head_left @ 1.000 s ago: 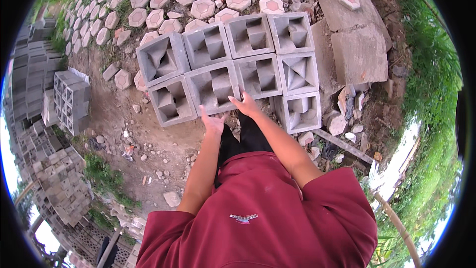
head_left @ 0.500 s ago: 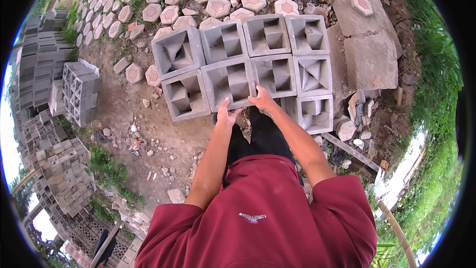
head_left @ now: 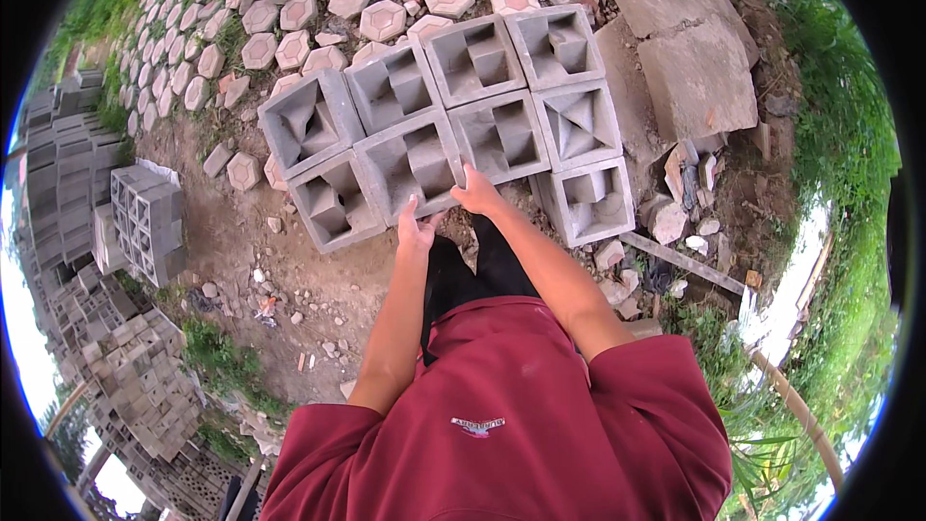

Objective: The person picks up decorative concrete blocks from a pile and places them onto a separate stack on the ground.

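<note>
Grey hollow concrete blocks (head_left: 499, 138) with slanted fins inside stand packed in two rows in front of me. My left hand (head_left: 418, 229) is at the near edge of one front-row block (head_left: 410, 172), its thumb up against the front face and its fingers partly hidden below. At that block's near right corner, my right hand (head_left: 476, 192) grips with the thumb over the rim. The held block touches its neighbours or sits very close to them. One more block (head_left: 590, 201) stands nearer to me on the right, beyond my right forearm.
Hexagonal pavers (head_left: 383, 19) with pinkish centres cover the ground beyond the blocks. Cracked concrete slabs (head_left: 699, 87) lie at the right, with rubble (head_left: 667, 222) and a narrow strip (head_left: 685, 263) nearer. Further block stacks (head_left: 145, 222) stand on the left.
The view has turned slightly, so the blocks appear shifted left and more tilted. Both hands keep their places on the same block.
</note>
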`<state>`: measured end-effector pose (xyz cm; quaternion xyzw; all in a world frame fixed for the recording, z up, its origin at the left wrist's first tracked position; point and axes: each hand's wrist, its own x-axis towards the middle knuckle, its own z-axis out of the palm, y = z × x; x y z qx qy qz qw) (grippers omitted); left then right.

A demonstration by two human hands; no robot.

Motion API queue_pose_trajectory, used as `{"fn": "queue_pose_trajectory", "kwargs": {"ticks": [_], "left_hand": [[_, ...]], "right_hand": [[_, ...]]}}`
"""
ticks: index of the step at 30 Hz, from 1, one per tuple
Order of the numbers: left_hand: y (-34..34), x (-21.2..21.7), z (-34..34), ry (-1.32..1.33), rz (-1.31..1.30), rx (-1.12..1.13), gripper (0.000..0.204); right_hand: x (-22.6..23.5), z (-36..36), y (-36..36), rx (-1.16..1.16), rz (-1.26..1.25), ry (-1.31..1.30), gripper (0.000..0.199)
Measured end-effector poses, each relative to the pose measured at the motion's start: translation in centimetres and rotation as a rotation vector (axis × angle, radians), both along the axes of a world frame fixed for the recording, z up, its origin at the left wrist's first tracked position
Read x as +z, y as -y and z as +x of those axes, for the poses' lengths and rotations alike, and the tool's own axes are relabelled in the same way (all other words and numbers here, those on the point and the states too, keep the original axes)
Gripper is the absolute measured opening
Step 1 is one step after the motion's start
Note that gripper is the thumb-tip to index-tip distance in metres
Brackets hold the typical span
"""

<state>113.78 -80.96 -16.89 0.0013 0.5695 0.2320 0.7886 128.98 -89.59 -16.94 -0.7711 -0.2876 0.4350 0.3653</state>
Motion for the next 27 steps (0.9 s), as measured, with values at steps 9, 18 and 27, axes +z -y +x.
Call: {"fn": "queue_pose_trajectory", "kwargs": {"ticks": [9,18,27], "left_hand": [[-0.2,-0.6,-0.2,-0.074,-0.02,-0.032,0.051],[0.8,-0.3,-1.7,-0.031,0.029,-0.084,0.054],[0.4,3.2,-5.0,0.29,-0.032,0.265,0.099]], "right_hand": [[-0.1,-1.1,0.4,-0.089,0.026,-0.145,0.072],[1.0,-0.6,1.2,0.004,0.018,-0.151,0.073],[-1.3,-5.7,2.7,-1.16,-0.175,-1.109,0.075]]}}
